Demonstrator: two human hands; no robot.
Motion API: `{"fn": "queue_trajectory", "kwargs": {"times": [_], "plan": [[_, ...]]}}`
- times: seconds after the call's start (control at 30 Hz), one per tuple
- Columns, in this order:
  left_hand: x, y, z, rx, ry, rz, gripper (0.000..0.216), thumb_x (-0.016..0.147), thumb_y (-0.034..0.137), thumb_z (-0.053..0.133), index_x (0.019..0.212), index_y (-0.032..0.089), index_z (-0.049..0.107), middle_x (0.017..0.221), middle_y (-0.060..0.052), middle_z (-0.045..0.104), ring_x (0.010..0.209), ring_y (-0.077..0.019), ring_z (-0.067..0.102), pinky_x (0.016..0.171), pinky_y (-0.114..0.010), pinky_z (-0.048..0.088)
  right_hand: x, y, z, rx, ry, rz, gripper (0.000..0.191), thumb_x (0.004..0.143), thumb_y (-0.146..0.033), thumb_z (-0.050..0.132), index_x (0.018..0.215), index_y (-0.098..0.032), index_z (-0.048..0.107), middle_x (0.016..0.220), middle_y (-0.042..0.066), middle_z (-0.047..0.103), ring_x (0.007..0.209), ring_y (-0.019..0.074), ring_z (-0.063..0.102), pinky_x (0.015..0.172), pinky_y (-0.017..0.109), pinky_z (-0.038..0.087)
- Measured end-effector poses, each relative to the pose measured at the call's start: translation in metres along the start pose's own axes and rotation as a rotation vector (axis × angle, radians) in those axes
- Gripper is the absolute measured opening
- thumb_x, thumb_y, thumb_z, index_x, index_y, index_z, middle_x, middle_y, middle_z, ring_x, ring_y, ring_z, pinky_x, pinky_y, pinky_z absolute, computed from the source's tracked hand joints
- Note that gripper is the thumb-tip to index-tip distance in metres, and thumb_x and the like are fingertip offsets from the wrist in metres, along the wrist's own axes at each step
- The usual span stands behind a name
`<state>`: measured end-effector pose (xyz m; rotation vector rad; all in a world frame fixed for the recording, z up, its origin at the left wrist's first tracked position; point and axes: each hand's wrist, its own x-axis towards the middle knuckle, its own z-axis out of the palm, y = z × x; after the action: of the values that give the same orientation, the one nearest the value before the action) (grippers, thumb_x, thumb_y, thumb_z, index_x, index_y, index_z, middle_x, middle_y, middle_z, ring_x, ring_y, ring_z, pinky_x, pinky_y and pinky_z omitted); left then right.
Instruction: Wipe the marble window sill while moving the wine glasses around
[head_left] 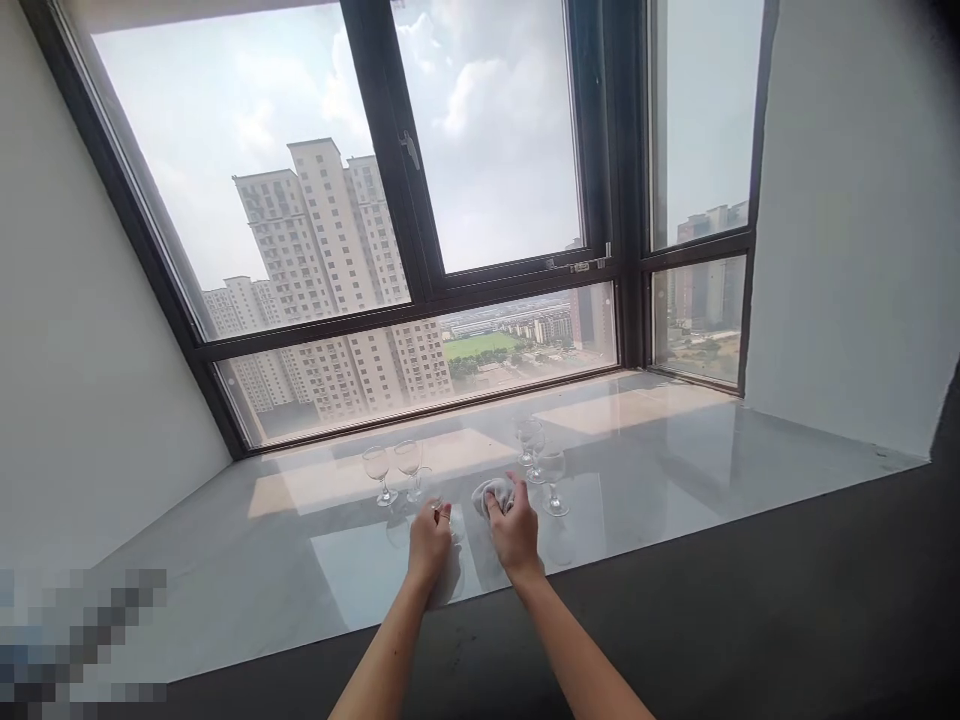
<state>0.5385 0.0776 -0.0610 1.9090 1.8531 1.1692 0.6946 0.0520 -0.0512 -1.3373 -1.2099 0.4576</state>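
Observation:
My left hand [430, 545] is closed around what looks like a clear stemmed glass [456, 527], mostly hidden by the fingers. A crumpled pale cloth [489, 494] is bunched in my right hand [516, 530], thumb pressed into it. Both hands are close together over the glossy windowsill [360, 580]. Beyond my left hand stand two clear stemmed glasses, one [376, 464] left of the other [409, 459]. Just past my right hand is another stemmed glass [553, 470], with more glassware [531, 436] close behind it, overlapping.
A dark-framed window [420, 290] rises behind the sill, with a handle [409, 150] and a metal latch [589, 265]. White walls [847, 230] close in on both sides. The sill's front edge drops to a dark face [675, 630]. Sunlight patches and reflections lie on the surface.

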Motion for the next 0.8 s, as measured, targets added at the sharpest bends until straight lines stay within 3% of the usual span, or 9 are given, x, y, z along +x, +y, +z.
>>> {"fn": "queue_trajectory", "kwargs": {"times": [0.17,0.27,0.37,0.5,0.6,0.7,0.8], "plan": [[0.004,-0.01,-0.006,-0.252,0.021,-0.016,0.029,0.087,0.043,0.045,0.075,0.018,0.054,0.07,-0.005,0.064,0.063,-0.017,0.057,0.062,-0.028,0.037,-0.013,0.012,0.026,-0.092,-0.396,-0.181,0.056,0.084,-0.027,0.056,0.137,-0.019,0.04,0.09,0.006,0.069,0.083,0.0206,0.065,0.071,0.025,0.043],[0.004,-0.013,-0.005,-0.322,0.028,-0.014,0.031,0.085,0.046,0.047,0.075,0.018,0.055,0.07,-0.005,0.064,0.064,-0.0178,0.057,0.063,-0.028,0.037,-0.013,0.009,0.024,-0.062,-0.467,-0.227,0.058,0.079,-0.022,0.06,0.134,-0.02,0.044,0.085,0.004,0.069,0.075,0.0182,0.063,0.066,0.022,0.041],[0.005,-0.015,-0.002,-0.269,0.032,-0.012,0.028,0.084,0.043,0.047,0.073,0.018,0.054,0.067,-0.004,0.061,0.061,-0.0165,0.054,0.062,-0.028,0.035,-0.015,0.002,0.005,-0.122,-0.457,-0.302,0.056,0.08,-0.023,0.059,0.134,-0.022,0.044,0.077,0.001,0.066,0.068,0.0172,0.06,0.061,0.022,0.039],[0.005,-0.017,0.002,-0.186,0.011,0.002,0.025,0.085,0.04,0.046,0.071,0.019,0.051,0.062,-0.001,0.057,0.057,-0.0142,0.049,0.059,-0.026,0.031,-0.018,0.004,-0.049,-0.271,-0.304,-0.516,0.053,0.087,-0.029,0.053,0.138,-0.025,0.041,0.095,0.005,0.067,0.077,0.0185,0.062,0.064,0.024,0.042],[0.005,-0.017,0.004,-0.16,0.004,-0.015,0.024,0.085,0.039,0.046,0.07,0.02,0.051,0.061,0.0,0.056,0.057,-0.0136,0.049,0.057,-0.026,0.029,-0.009,0.025,-0.101,-0.382,-0.069,-0.554,0.047,0.089,-0.033,0.051,0.134,-0.023,0.042,0.103,0.009,0.066,0.087,0.0207,0.064,0.066,0.025,0.043],[0.006,-0.016,0.005,-0.123,0.009,-0.027,0.024,0.085,0.036,0.046,0.068,0.02,0.051,0.061,0.0,0.056,0.057,-0.0135,0.049,0.057,-0.025,0.028,0.018,0.053,-0.145,-0.55,0.262,-0.304,0.047,0.088,-0.042,0.052,0.13,-0.022,0.045,0.103,0.01,0.066,0.086,0.0229,0.064,0.061,0.026,0.041],[0.008,-0.017,0.007,-0.076,-0.001,-0.009,0.024,0.085,0.036,0.046,0.068,0.019,0.052,0.062,-0.001,0.057,0.059,-0.0138,0.049,0.058,-0.026,0.029,0.053,0.078,-0.17,-0.724,0.396,-0.026,0.047,0.09,-0.039,0.048,0.132,-0.02,0.042,0.102,0.011,0.065,0.087,0.0253,0.062,0.06,0.029,0.039]]}}
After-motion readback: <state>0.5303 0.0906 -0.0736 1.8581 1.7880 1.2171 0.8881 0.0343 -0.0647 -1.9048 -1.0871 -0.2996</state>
